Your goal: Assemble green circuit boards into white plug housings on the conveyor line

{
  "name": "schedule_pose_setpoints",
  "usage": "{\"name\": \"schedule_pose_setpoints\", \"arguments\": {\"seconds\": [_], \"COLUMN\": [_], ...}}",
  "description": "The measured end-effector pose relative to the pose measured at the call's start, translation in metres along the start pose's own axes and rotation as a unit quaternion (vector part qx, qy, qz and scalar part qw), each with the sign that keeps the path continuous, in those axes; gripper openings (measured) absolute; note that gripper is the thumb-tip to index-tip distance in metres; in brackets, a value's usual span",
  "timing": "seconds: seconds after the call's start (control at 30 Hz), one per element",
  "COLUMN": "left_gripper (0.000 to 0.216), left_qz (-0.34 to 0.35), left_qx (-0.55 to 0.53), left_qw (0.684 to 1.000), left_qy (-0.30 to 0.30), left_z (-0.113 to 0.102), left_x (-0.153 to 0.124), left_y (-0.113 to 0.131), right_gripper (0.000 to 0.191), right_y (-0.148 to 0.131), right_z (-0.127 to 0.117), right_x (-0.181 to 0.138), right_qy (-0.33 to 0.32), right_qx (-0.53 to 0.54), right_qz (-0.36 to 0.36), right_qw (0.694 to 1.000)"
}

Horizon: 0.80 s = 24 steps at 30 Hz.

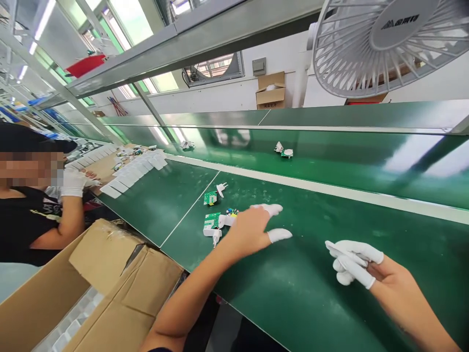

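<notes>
My left hand [252, 227], with white finger cots on its fingertips, is stretched out over the green work surface, thumb and fingers apart and nothing between them. Beside its wrist lie a green circuit board [212, 220] and white charger parts with a plug [216, 237]. A little farther off are another circuit board [210, 198] and a small white two-pin plug piece [221, 189]. At the right, my right hand [362, 264], also in finger cots, is closed with the fingers pinched around a thin pale piece, whose kind I cannot make out.
An open cardboard box [120, 288] with white parts stands at the lower left. A co-worker's gloved hand [73, 182] is beside rows of white casings [135, 173]. Charger parts [286, 151] lie on the far belt, past a pale rail [293, 181]. A fan [388, 44] hangs upper right.
</notes>
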<state>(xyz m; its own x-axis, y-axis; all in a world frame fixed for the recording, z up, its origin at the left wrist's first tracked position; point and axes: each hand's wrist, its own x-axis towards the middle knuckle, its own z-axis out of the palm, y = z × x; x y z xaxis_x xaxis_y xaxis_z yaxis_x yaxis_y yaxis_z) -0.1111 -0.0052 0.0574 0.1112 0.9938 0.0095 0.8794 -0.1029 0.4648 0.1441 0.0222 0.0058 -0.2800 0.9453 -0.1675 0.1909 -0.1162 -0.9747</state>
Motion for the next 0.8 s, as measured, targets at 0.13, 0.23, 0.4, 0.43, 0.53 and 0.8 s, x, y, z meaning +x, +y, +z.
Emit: {"name": "schedule_pose_setpoints", "arguments": {"seconds": [0.13,0.23,0.4,0.43,0.53,0.8], "left_gripper": [0.044,0.024,0.024,0.027,0.034,0.063], "left_qz": [-0.156,-0.195,-0.151,-0.132,-0.074,-0.04], "left_qx": [0.252,0.254,0.166,0.135,0.015,-0.364], "left_qw": [0.955,0.946,0.973,0.98,0.994,0.919], "left_qy": [-0.024,-0.046,-0.056,-0.057,-0.074,-0.145], "left_z": [-0.014,-0.014,-0.007,-0.003,0.01,0.051], "left_x": [-0.012,-0.013,-0.001,0.002,0.011,0.042], "left_y": [-0.042,-0.064,-0.06,-0.054,-0.031,0.036], "right_gripper": [0.041,0.053,0.054,0.054,0.052,0.042], "right_y": [0.01,0.014,0.006,0.004,0.0,-0.002], "right_z": [0.0,0.001,0.003,0.003,0.004,0.012], "right_x": [0.005,0.007,0.005,0.005,0.005,-0.002], "right_qy": [-0.048,-0.049,-0.048,-0.045,-0.038,0.036], "right_qx": [0.019,0.029,0.033,0.039,0.065,0.188], "right_qz": [-0.012,-0.012,-0.016,-0.019,-0.021,-0.092], "right_qw": [0.999,0.998,0.998,0.998,0.997,0.977]}}
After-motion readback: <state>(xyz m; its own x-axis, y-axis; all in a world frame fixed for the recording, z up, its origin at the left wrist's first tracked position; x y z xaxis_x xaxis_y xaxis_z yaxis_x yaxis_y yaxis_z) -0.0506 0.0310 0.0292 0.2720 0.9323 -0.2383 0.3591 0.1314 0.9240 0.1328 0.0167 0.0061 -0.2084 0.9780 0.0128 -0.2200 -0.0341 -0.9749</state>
